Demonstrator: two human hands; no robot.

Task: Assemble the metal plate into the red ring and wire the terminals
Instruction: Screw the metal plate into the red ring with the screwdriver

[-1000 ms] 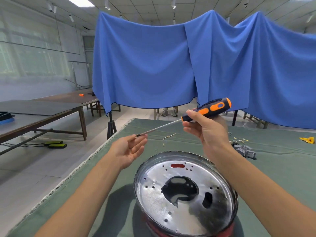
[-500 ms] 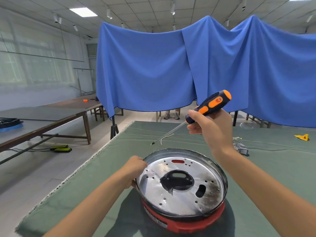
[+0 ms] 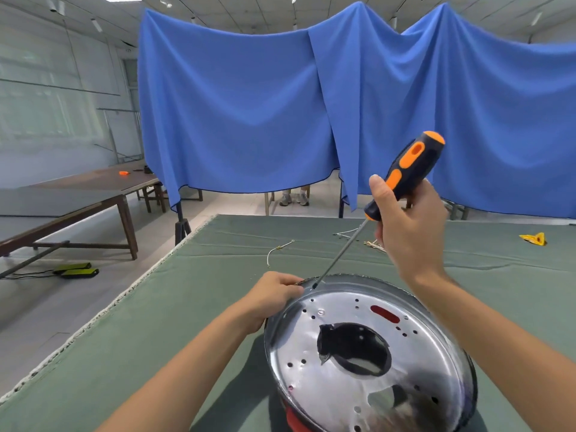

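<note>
Here, in the head view, the metal plate [image 3: 367, 347] sits in the red ring [image 3: 296, 420] near the table's [image 3: 187, 307] front edge. The left hand [image 3: 274, 294] grips the plate's far-left rim. The right hand [image 3: 408, 226] is closed round the screwdriver [image 3: 402, 176], whose long axis slants from handle at upper right to tip at the rim beside the left fingers. Best to brace the plate, seat the tip squarely, then turn without slipping.

screwdriver [image 3: 402, 176] tip, now at plate rim [image 3: 367, 280]
</note>
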